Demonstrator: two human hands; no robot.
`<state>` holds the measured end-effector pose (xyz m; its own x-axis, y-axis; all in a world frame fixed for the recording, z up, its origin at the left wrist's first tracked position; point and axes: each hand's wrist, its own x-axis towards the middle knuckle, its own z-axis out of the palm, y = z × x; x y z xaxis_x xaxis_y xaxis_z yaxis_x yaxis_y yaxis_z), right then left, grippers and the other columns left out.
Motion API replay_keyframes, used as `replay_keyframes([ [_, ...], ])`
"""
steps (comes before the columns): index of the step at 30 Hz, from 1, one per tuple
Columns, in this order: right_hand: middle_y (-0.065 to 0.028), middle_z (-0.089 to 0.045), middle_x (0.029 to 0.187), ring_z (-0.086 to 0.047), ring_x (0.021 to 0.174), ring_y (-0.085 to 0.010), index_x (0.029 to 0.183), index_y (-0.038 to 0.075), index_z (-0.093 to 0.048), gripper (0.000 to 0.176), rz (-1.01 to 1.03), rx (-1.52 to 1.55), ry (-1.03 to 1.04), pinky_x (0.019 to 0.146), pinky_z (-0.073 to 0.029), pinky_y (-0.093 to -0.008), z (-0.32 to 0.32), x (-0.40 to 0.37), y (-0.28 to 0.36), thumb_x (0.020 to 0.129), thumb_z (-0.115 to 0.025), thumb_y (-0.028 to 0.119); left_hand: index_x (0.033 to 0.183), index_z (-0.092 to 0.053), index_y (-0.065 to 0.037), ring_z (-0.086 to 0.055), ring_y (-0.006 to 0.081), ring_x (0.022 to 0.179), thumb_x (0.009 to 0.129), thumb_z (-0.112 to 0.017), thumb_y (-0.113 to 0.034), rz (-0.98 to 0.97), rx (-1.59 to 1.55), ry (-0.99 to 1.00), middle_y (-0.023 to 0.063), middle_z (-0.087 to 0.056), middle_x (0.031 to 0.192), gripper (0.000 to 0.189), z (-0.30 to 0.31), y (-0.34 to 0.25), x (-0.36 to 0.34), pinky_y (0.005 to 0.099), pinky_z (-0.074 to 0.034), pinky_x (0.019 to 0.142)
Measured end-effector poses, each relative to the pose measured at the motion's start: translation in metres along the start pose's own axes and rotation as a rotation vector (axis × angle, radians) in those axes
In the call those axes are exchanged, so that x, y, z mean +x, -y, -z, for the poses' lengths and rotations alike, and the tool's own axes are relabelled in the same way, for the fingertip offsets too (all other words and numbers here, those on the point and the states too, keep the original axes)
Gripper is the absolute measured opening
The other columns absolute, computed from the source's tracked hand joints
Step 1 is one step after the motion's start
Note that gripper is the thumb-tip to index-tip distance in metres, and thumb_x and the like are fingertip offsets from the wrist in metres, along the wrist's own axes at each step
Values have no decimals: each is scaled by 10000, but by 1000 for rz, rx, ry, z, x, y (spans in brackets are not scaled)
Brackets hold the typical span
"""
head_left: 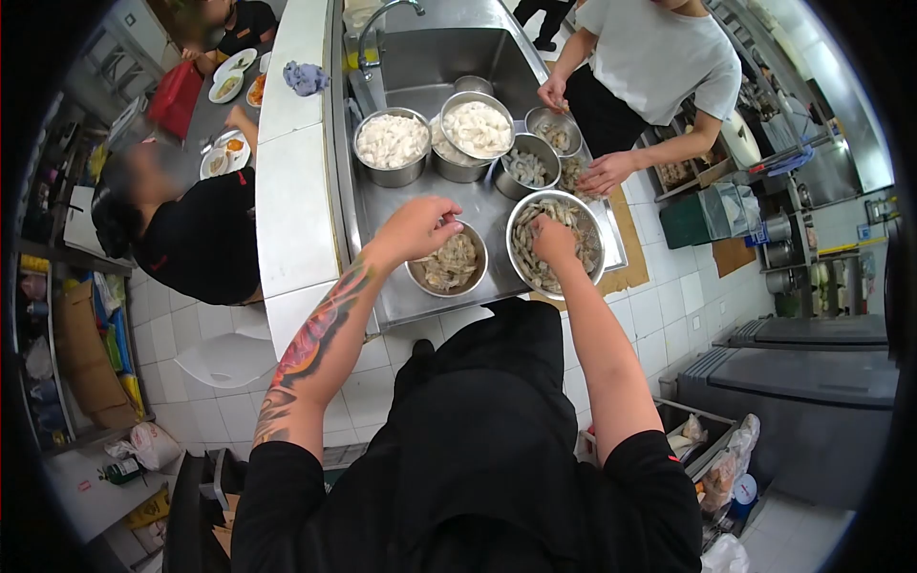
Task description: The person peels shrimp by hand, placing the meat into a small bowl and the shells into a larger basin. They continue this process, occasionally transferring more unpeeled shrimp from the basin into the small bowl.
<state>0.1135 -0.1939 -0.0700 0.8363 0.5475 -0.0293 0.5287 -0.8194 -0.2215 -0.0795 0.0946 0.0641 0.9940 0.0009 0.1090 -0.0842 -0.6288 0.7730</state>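
My left hand point(420, 226), on a tattooed forearm, hovers over the rim of a steel bowl point(484, 272) of shrimp point(449, 264). Its fingers are loosely curled with a gap between them, and I see nothing in them. My right hand point(555, 240) reaches down into a colander point(597, 263) of unpeeled grey shrimp point(546, 275). Its fingers are bunched and point down among the shrimp, so whatever they hold is hidden. Behind the hands stand a pot of whole shrimp point(527, 168) and several containers of pale, whitish pieces point(393, 141).
A steel sink point(449, 57) with a faucet point(387, 19) lies beyond the pots. At the right, a co-worker in a white shirt point(659, 57) handles shrimp. A tiled ledge point(294, 196) runs along the left, with a crumpled cloth point(306, 78) on it. People sit beyond it near plates point(225, 164).
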Motion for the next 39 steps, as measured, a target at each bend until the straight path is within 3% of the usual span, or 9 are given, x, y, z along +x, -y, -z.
replay_keyframes([
  [7, -174, -747, 865, -724, 817, -345, 957, 121, -792, 148, -35, 182, -226, 741, -569, -431, 6, 5, -7, 835, -726, 175, 1114, -702, -8, -690, 349, 905, 905, -707, -244, 23, -11, -15, 158, -735, 967, 316, -1, 6, -2, 432, -534, 806],
  [13, -110, -768, 836, -723, 751, -171, 1001, 17, -785, 221, -150, 607, -220, 716, -554, -310, 39, 13, -17, 839, -764, 166, 1112, -705, -6, -693, 349, 908, 904, -709, -241, 13, -27, -6, 161, -738, 973, 314, 0, 0, -1, 431, -536, 806],
  [19, -63, -754, 808, -690, 732, -117, 967, -26, -778, 185, -75, 743, -281, 704, -540, -269, 93, -7, 20, 854, -739, 115, 1114, -707, -3, -705, 335, 898, 906, -711, -240, -15, -44, -6, 167, -739, 974, 315, -4, 3, 2, 417, -543, 802],
  [26, -35, -740, 804, -647, 713, -62, 983, -46, -768, 179, -79, 949, -255, 656, -506, -222, 100, -12, 31, 870, -716, 82, 1142, -700, 6, -724, 315, 884, 911, -710, -228, 10, -81, 22, 185, -741, 1012, 329, -3, 4, 2, 388, -559, 814],
  [29, -32, -739, 808, -633, 701, -53, 986, -48, -765, 173, -57, 1039, -262, 636, -490, -213, 100, -12, 30, 878, -698, 69, 1216, -686, -5, -713, 229, 894, 960, -691, -253, 50, -101, 51, 143, -731, 1054, 357, -6, 7, 2, 359, -563, 809],
  [31, -47, -740, 829, -631, 688, -64, 1007, -56, -753, 183, -117, 1121, -219, 634, -498, -213, 112, -16, 34, 883, -686, 60, 1243, -682, -14, -698, 162, 900, 967, -694, -257, 129, -313, 60, 114, -728, 1043, 367, -11, 6, 4, 328, -560, 797],
  [35, -66, -741, 862, -634, 679, -77, 1031, -67, -737, 192, -125, 1209, -209, 633, -515, -219, 124, -22, 38, 892, -673, 49, 1344, -627, -41, -691, 143, 922, 992, -675, -258, 101, -330, 76, 111, -719, 1040, 416, -32, -5, 19, 310, -559, 784],
  [37, -84, -742, 884, -646, 691, -85, 1041, -75, -727, 192, -106, 1251, -227, 640, -536, -232, 125, -24, 39, 903, -668, 44, 1445, -538, -62, -700, 174, 934, 1039, -607, -285, 287, -664, 130, 125, -713, 1058, 468, -40, -28, 37, 313, -566, 780],
  [39, -80, -744, 890, -657, 706, -94, 1034, -63, -734, 174, -80, 1277, -238, 653, -541, -233, 122, -27, 44, 914, -669, 46, 1437, -532, -58, -701, 184, 927, 1058, -571, -299, 372, -762, 135, 126, -710, 1057, 451, -46, -47, 57, 317, -571, 781],
])
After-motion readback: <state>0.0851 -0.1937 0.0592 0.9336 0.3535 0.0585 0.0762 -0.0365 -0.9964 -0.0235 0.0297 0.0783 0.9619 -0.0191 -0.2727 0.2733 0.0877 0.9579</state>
